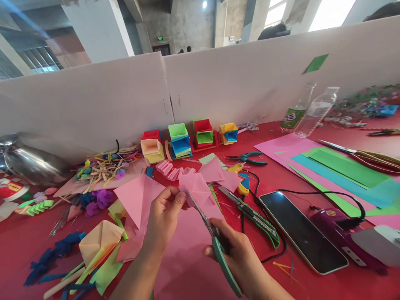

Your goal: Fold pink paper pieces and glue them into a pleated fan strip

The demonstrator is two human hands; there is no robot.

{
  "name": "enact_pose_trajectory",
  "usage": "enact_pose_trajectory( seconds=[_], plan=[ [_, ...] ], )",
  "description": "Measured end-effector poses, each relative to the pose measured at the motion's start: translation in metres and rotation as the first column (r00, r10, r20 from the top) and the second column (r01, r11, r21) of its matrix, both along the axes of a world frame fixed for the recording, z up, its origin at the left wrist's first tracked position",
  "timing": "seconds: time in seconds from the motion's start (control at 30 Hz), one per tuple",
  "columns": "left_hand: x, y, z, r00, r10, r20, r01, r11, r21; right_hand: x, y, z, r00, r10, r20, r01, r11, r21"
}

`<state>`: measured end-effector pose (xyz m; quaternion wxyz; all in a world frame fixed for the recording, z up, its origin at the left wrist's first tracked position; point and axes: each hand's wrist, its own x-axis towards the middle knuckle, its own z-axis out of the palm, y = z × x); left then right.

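Between the thumb and fingers of my left hand is a small folded piece of pink paper. My right hand grips green-handled scissors, whose blades reach up and left to the paper near my left fingertips. Whether the blades are cutting into it I cannot tell. Beneath both hands lies a larger pink sheet. Folded pink paper rests left of my left hand, and a pleated pink strip sits just beyond it.
A utility knife, a phone and a purple power strip lie on the right. Behind are pliers, a row of colored paper boxes and plastic bottles. Paper scraps and a metal kettle occupy the left.
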<state>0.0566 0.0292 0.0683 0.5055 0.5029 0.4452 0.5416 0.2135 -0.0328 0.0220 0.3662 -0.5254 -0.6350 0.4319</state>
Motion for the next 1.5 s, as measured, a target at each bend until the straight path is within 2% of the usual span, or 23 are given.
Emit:
enact_pose_trajectory(
  seconds=[0.3,0.63,0.77,0.83,0.93,1.03,1.1,1.17,1.2,1.27,1.33,1.37,1.4,1.43,1.5],
  plan=[
    [0.003,-0.002,-0.003,0.998,-0.051,-0.032,0.051,0.999,-0.013,0.002,-0.002,0.000,1.000,0.004,-0.005,-0.004,1.000,0.021],
    [0.002,-0.001,-0.011,0.997,-0.032,-0.064,0.031,0.999,-0.007,0.000,0.001,-0.005,0.998,-0.059,-0.035,0.057,0.997,-0.045],
    [0.002,0.002,-0.017,1.000,-0.019,-0.019,0.018,1.000,-0.017,0.000,0.002,-0.009,0.994,-0.089,-0.056,0.088,0.996,-0.030],
    [0.001,0.005,-0.020,0.999,0.014,0.044,-0.013,1.000,-0.025,0.002,0.004,-0.011,0.981,-0.152,-0.120,0.152,0.988,-0.011],
    [0.000,0.009,-0.022,0.990,0.084,0.109,-0.075,0.994,-0.085,0.004,0.008,-0.009,0.918,-0.243,-0.313,0.237,0.970,-0.056],
    [0.000,0.010,-0.025,0.988,0.128,0.085,-0.118,0.986,-0.121,0.006,0.010,-0.001,0.844,-0.244,-0.478,0.200,0.969,-0.143],
    [0.001,0.009,-0.028,0.995,0.099,0.016,-0.099,0.995,-0.033,0.006,0.011,0.004,0.810,-0.238,-0.536,0.172,0.970,-0.170],
    [0.003,0.008,-0.033,0.989,0.042,-0.141,-0.018,0.986,0.168,0.007,0.012,0.006,0.780,-0.249,-0.573,0.173,0.967,-0.186],
    [0.004,0.008,-0.036,0.970,0.031,-0.240,0.041,0.956,0.291,0.007,0.012,0.006,0.768,-0.255,-0.588,0.171,0.966,-0.196],
    [0.005,0.007,-0.043,0.911,0.041,-0.410,0.188,0.844,0.502,0.009,0.013,0.005,0.751,-0.261,-0.606,0.166,0.964,-0.209],
    [0.007,0.005,-0.050,0.865,0.048,-0.499,0.307,0.736,0.603,0.012,0.014,0.004,0.765,-0.275,-0.582,0.176,0.959,-0.222],
    [0.008,0.004,-0.052,0.856,0.039,-0.516,0.340,0.709,0.617,0.013,0.015,0.004,0.780,-0.288,-0.556,0.189,0.955,-0.229],
    [0.009,0.002,-0.054,0.856,0.013,-0.517,0.356,0.711,0.606,0.013,0.015,0.005,0.794,-0.304,-0.526,0.206,0.949,-0.237],
    [0.011,0.001,-0.054,0.869,-0.026,-0.494,0.349,0.741,0.573,0.014,0.015,0.006,0.806,-0.318,-0.499,0.219,0.944,-0.247],
    [0.013,-0.003,-0.051,0.928,-0.104,-0.358,0.267,0.856,0.443,0.014,0.015,0.009,0.811,-0.335,-0.480,0.233,0.937,-0.260]
  ],
)
